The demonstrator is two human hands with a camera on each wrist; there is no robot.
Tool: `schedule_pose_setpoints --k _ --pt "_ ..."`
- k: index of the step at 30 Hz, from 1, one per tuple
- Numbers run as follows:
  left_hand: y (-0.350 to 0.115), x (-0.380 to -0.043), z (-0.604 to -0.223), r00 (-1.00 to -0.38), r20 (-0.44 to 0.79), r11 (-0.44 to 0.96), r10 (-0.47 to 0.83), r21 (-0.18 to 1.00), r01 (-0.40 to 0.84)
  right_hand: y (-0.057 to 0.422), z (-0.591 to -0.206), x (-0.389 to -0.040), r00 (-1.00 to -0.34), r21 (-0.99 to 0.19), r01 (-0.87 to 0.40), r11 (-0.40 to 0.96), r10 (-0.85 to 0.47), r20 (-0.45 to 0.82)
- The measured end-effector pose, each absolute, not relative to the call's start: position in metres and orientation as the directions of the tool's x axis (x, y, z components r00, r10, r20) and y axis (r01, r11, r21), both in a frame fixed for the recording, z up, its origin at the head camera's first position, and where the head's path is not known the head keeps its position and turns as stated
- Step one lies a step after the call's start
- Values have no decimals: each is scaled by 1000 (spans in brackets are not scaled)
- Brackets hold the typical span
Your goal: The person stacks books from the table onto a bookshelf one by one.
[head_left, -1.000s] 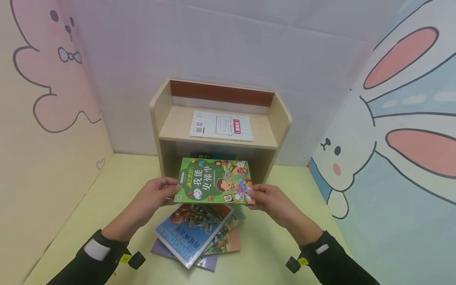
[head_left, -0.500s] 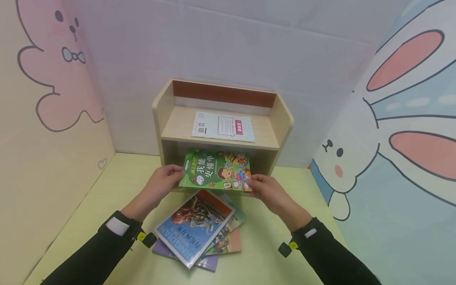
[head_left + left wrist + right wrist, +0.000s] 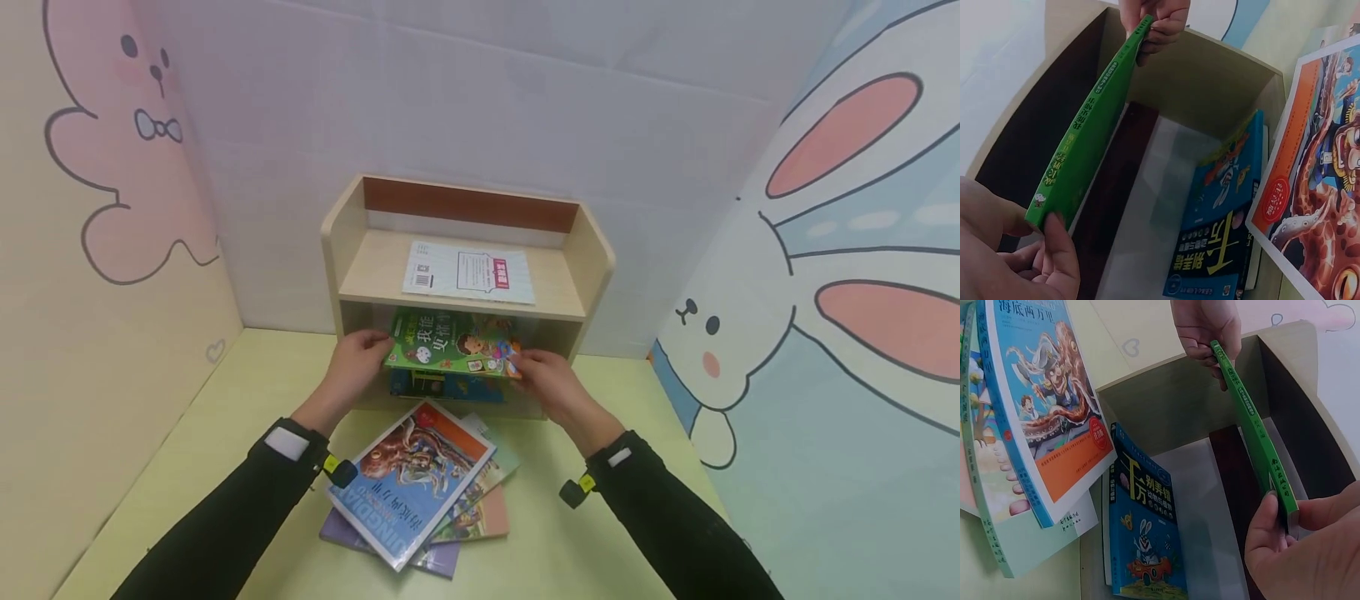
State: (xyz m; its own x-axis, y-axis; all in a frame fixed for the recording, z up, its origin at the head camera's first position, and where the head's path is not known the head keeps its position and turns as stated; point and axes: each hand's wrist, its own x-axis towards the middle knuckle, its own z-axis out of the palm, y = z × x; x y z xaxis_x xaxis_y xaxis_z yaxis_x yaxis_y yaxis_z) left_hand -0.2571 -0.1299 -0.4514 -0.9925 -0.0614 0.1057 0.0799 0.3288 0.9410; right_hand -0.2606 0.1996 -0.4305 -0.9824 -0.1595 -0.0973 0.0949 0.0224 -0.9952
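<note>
My left hand (image 3: 352, 371) pinches the left end of a green picture book (image 3: 442, 350), thumb on one face and fingers on the other. At the book's right end my right hand (image 3: 551, 385) grips it the same way. The book is level with the lower compartment of a small wooden bookshelf (image 3: 596, 258), its back part inside under the middle board. Below it in that compartment lies a blue book (image 3: 1219, 200) with a cartoon rabbit on its cover, also in the right wrist view. The green spine (image 3: 1254, 425) faces out of the shelf.
On the upper board lies a pale book (image 3: 468, 272), back cover up. In front of the shelf, a fanned pile on the pale green table (image 3: 600, 500) has a blue octopus-cover book (image 3: 412, 483) on top. Cartoon-printed walls (image 3: 720, 375) stand at both sides.
Both hands have carried the green book forward, from in front of the shelf to partly inside the lower compartment. More of the pile and of the blue book below shows.
</note>
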Motion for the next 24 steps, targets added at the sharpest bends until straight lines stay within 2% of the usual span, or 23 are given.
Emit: schedule_pose_setpoints --k 7,14,20,24 --pt "-126 -276 -463 -988 106 352 -114 934 59 188 -437 -284 -991 -993 97 66 -81 -102" --pt "-121 -291 -470 -976 121 381 -180 923 44 183 -446 -296 -999 -988 30 150 -16 -32" --pt "-117 -302 -487 -973 92 482 -210 876 -21 180 -471 -307 -997 -962 -56 266 37 68" --pt "-117 -313 -508 -975 94 517 -199 856 -23 178 -494 -319 -991 -909 -90 407 57 124"
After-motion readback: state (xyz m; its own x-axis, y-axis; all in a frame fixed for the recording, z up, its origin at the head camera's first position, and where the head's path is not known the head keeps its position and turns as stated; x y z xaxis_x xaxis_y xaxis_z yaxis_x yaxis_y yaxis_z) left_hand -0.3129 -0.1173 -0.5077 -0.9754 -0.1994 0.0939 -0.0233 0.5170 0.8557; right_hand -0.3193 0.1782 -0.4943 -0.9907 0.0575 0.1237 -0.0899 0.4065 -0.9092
